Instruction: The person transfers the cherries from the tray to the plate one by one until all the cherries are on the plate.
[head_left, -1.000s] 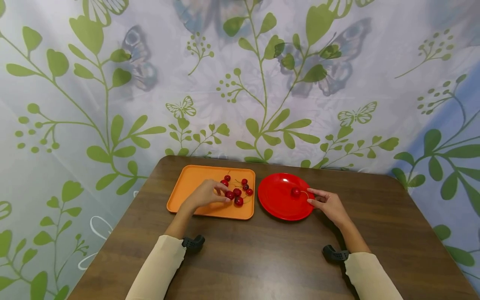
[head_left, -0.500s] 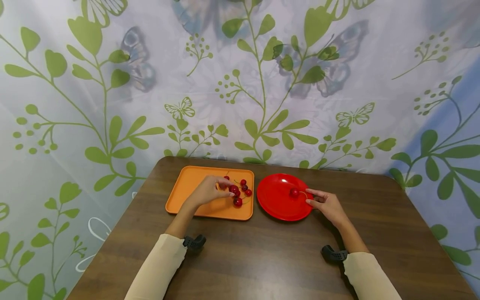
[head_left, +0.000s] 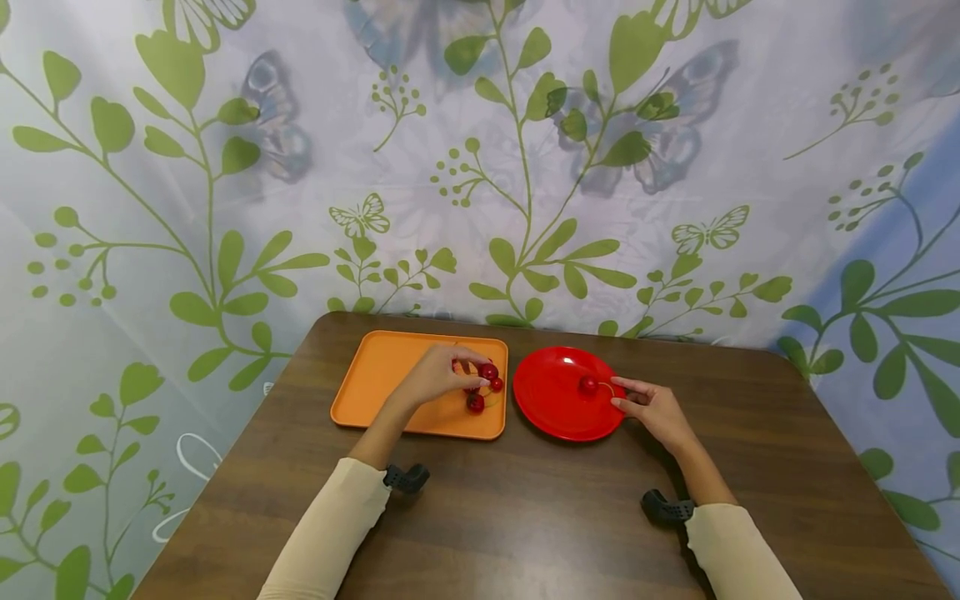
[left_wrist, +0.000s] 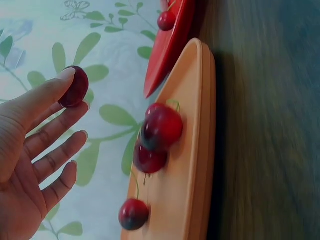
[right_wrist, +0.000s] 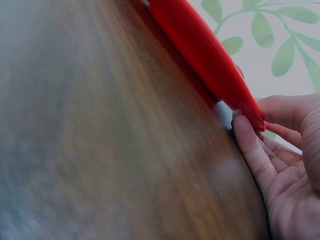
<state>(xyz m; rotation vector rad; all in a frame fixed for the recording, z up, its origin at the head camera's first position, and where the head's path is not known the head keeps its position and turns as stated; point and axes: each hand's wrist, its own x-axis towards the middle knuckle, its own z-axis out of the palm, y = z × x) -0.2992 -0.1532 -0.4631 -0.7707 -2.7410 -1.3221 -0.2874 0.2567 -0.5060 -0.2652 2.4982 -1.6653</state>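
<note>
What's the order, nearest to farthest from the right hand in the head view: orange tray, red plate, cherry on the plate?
1. Red plate: nearest; the right hand pinches its right rim.
2. Cherry: on the plate, left of that hand.
3. Orange tray: farthest, left of the plate.

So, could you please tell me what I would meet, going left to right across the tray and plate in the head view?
Orange tray, left hand over it, pinched cherry, red plate, cherry on the plate, right hand gripping the plate's rim.
</note>
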